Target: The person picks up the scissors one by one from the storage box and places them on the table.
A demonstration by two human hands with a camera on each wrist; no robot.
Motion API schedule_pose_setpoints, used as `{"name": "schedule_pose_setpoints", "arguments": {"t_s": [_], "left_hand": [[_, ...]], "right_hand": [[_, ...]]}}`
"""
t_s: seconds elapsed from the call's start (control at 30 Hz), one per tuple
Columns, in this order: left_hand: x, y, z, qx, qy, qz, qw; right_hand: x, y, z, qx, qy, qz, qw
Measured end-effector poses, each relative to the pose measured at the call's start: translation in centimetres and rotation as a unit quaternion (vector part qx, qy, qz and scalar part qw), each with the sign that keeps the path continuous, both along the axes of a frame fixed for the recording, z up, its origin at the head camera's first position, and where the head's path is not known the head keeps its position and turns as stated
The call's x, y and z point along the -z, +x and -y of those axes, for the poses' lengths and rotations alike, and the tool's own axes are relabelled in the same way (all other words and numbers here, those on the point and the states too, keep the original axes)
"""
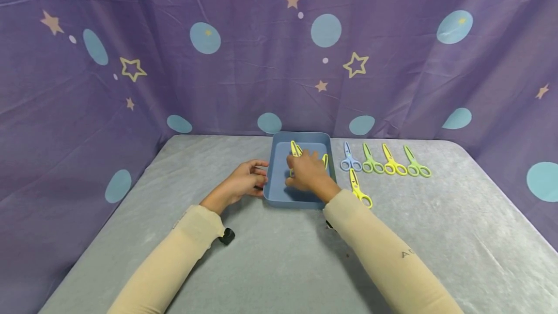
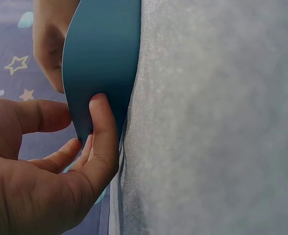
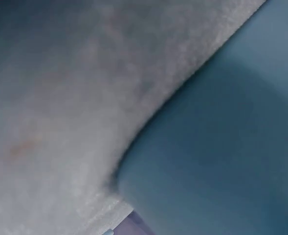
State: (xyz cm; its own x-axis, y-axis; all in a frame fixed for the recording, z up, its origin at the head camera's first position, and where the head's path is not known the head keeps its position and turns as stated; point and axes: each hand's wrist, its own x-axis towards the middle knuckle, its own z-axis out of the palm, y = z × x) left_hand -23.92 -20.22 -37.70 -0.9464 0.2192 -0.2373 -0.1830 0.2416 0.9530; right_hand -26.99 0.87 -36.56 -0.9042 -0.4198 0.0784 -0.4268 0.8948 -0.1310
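Observation:
A blue-grey rectangular tray (image 1: 279, 192) stands on the grey tabletop by the curtain. My left hand (image 1: 246, 178) is at its left side. In the left wrist view, its fingertips rest against the outer wall of the tray (image 2: 102, 49), with one digit at the rim. Inside the tray, my right hand (image 1: 308, 171) reaches down over yellow scissors (image 1: 295, 149), whose blades show beyond the fingers. A bit of yellow shows between its digits; I cannot tell whether they grip it. More yellow scissors (image 1: 325, 160) stick out right of the hand. The right wrist view shows only the tray wall (image 3: 207, 147) and cloth.
Right of the tray lie blue scissors (image 1: 350, 159), green scissors (image 1: 372, 161), yellow scissors (image 1: 394, 164) and another green pair (image 1: 417, 164) in a row. Another yellow pair (image 1: 357, 188) lies in front, partly behind the right sleeve. A purple curtain (image 1: 261, 86) stands behind the table.

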Motion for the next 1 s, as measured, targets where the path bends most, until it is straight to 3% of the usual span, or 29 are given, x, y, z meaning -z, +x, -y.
{"name": "schedule_pose_setpoints", "arguments": {"t_s": [0.57,1.0], "left_hand": [[0.1,-0.1,0.0,0.008,-0.007,-0.005,0.9999],[0.2,-0.1,0.2,0.014,0.001,-0.006,0.9999]], "right_hand": [[-0.8,1.5,-2.3,-0.014,-0.043,-0.011,0.9989],[-1.7,2.5,-4.2,-0.011,-0.077,0.010,0.9969]]}}
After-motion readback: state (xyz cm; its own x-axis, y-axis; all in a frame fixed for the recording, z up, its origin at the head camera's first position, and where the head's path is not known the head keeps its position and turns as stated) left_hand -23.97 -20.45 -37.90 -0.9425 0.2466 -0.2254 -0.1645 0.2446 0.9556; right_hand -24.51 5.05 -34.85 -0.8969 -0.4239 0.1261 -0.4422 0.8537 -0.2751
